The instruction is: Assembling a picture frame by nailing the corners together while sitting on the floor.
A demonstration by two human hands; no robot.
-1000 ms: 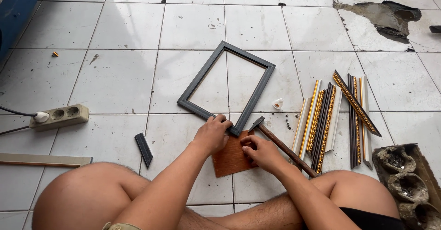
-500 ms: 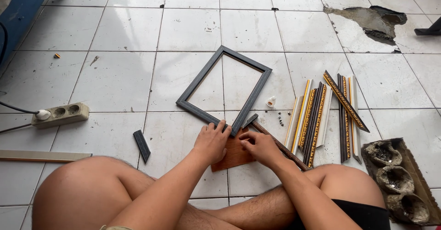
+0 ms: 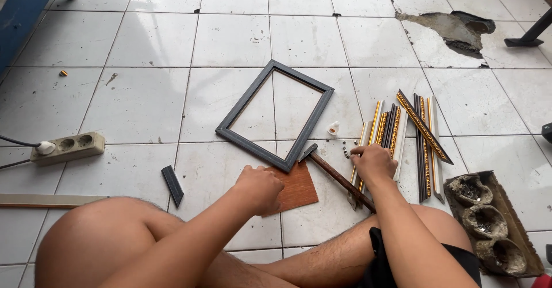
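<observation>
Since half a second ago my right hand (image 3: 374, 162) has left the brown board and slid out to the right, so it now rests with fingers curled over the small dark nails (image 3: 347, 150) scattered just left of the moulding strips (image 3: 402, 138); I cannot tell whether it has pinched one. Meanwhile my left hand (image 3: 260, 187) has stayed put, knuckles bent and pressing down on the left part of the brown wooden board (image 3: 297, 187), gripping nothing. That board lies flat on the tiled floor (image 3: 144, 98) with its far edge tucked against the near corner of the dark picture frame (image 3: 275, 114), which sits skewed like a diamond. Between my two hands lies the hammer (image 3: 336, 174), untouched, its head just beside the frame's near corner and its handle running down toward my right knee. A small white bottle (image 3: 333, 129) stands between frame and strips. Left of the board I see a short black offcut (image 3: 172, 184), then open tile out to the power strip (image 3: 68, 148). Beyond the frame the tiles run bare up to the broken patch (image 3: 454, 29).
</observation>
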